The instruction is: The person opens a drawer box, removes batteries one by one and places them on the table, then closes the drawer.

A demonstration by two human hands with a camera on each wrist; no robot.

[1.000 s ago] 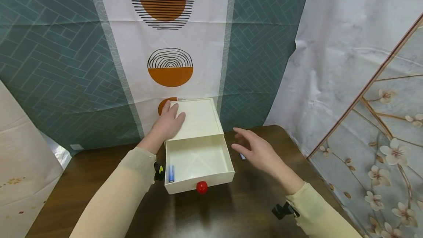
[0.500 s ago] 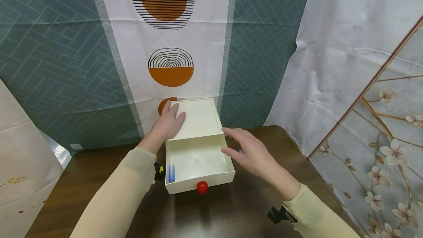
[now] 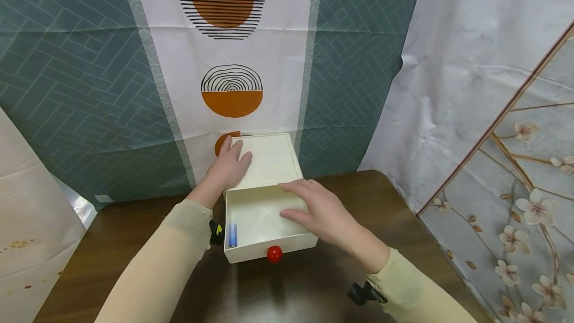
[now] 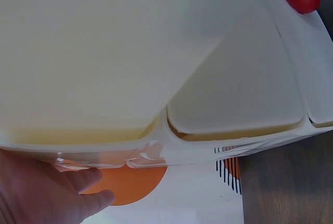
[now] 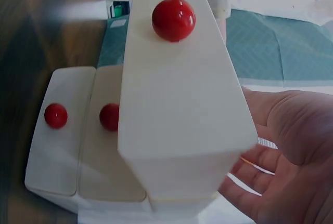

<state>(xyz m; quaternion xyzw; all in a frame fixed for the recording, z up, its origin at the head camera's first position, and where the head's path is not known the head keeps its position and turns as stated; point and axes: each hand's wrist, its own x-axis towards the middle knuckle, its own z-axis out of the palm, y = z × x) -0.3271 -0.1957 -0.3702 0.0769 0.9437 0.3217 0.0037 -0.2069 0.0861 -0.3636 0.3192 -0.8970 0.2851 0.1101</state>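
A small white drawer unit (image 3: 269, 156) stands against the back wall, its top drawer (image 3: 269, 213) pulled out. On that drawer's front sits a red round knob (image 3: 274, 254). A small blue cylinder (image 3: 232, 235) lies inside, along the left wall. My left hand (image 3: 227, 167) rests on the left part of the unit's top, fingers spread. Over the right side of the drawer hovers my right hand (image 3: 320, 211), thumb and fingers apart. The right wrist view shows its palm (image 5: 304, 130) beside the pulled-out drawer, with nothing seen in the grasp.
Two lower drawers with red knobs show in the right wrist view, the nearer one (image 5: 52, 146) shut. The unit stands on a dark brown wooden table (image 3: 287, 293). A patterned cloth (image 3: 350, 64) hangs behind it, and a pale floral curtain (image 3: 515, 163) borders the right side.
My right hand has moved left from beside the unit to over the drawer's right side. A blue object on the table is now hidden behind it. My left hand has stayed put.
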